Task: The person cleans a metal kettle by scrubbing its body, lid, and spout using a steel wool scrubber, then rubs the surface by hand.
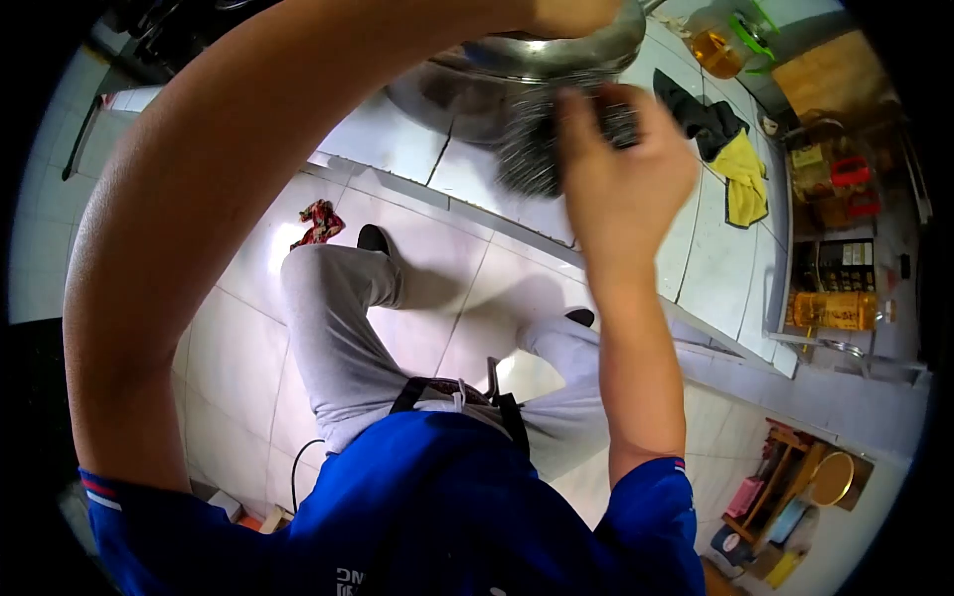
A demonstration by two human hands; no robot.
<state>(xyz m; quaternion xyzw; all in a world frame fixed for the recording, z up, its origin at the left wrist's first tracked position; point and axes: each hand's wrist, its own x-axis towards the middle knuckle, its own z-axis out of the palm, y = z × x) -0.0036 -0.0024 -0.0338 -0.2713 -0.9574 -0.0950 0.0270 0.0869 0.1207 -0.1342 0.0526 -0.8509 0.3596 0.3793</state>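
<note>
Fingers (577, 124) of the right hand (636, 204) are clamped on a dark, wiry scouring pad (527, 149), which is pinched between the thumb and the curled fingers. Motion blur is noted over the pad. The left hand (581, 12) is placed at the top of a metal vessel (447, 94); its fingers are cut off by the upper edge of the view, so whether they are apart or together cannot be told.

The pad lies directly at the fingertips, and its upper part is seen against the near side of the vessel. Contact between the two cannot be confirmed. The step in hand is judged to be the working of the pad at the vessel's wall. For any further stroke, a firm pinch and a steadied vessel are judged to be called for.

The vessel is carried on a white-tiled bench (482, 189), beyond the pad. Farther along, a black cloth (696, 111) and a yellow cloth (744, 181) are found, touching each other. A container of amber liquid (717, 55) is located near the wall. Below the bench, a red patterned cloth (319, 223) is observed on the floor (442, 298).
</note>
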